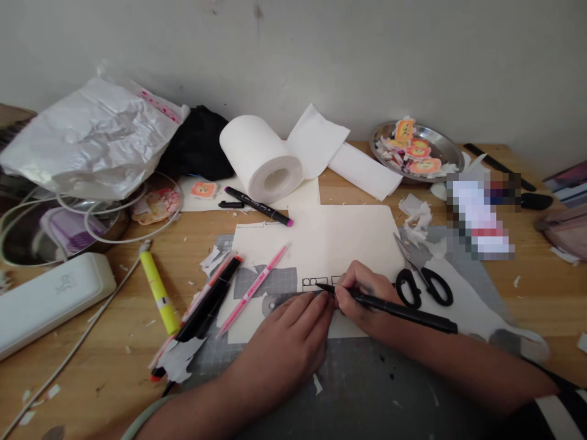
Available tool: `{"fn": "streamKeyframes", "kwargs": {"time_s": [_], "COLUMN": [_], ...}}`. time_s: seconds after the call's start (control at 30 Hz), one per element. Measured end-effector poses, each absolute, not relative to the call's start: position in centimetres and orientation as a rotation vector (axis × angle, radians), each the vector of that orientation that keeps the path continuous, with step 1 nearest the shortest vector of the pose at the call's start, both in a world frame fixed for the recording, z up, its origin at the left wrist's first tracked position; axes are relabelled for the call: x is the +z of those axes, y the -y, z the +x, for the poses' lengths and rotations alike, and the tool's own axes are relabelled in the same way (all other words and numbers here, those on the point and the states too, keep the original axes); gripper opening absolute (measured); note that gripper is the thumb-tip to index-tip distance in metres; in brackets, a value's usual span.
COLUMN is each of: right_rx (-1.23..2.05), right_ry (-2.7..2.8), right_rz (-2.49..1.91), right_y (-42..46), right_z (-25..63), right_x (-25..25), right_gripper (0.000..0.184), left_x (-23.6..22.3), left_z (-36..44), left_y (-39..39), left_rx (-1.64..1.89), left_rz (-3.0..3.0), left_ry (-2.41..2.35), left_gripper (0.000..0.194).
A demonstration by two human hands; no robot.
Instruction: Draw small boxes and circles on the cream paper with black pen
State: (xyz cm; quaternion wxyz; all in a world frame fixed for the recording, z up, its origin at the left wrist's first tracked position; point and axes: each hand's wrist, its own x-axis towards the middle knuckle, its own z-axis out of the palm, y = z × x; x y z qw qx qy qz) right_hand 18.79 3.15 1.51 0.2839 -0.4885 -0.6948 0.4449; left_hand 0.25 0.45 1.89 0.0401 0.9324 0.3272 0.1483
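My right hand (364, 293) grips a slim black pen (408, 310), its tip on a cream sheet of paper (362, 235). Beside the tip is a small drawn rectangle (314, 283) with two circles in it. My left hand (293, 330) lies flat on the sheet, fingers stretched out and close to the pen tip. Under it runs what looks like a metal ruler (270, 304), mostly hidden by the hand. A cut-out in the sheet shows the grey cutting mat (270, 281). Black-handled scissors (426, 284) rest to the right of my right hand.
Left of the sheet lie a pink pen (254, 287), black markers (208, 299) and a yellow highlighter (159, 293). Behind stand a paper roll (261, 153) and a metal plate (452, 153) of coloured cut-outs. A white power bank-like box (55, 299) and paper scraps lie about.
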Motion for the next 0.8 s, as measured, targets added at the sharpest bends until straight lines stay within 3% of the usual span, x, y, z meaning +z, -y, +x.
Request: {"fn": "streamKeyframes", "kwargs": {"time_s": [0.8], "right_rx": [1.241], "right_ry": [1.884], "right_rz": [-1.36], "right_y": [-3.2], "right_z": [18.68], "right_x": [1.67], "right_gripper": [0.017], "left_x": [1.69], "left_z": [0.23], "left_y": [-0.31], "left_rx": [0.429], "left_rz": [2.837], "left_ry": [-1.009], "left_gripper": [0.032]}}
